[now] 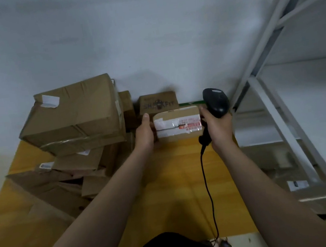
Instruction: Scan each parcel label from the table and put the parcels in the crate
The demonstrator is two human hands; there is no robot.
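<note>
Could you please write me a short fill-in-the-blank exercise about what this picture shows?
1. The scanner is gripped in the person's ____ hand.
2. The left hand holds the small parcel over the ____ table.
3. The stack of cardboard boxes stands on the table's ____ side.
4. The scanner's cable is ____ in colour.

Missing words: right; yellow; left; black.

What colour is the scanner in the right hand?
Black scanner, clearest in the head view.
</note>
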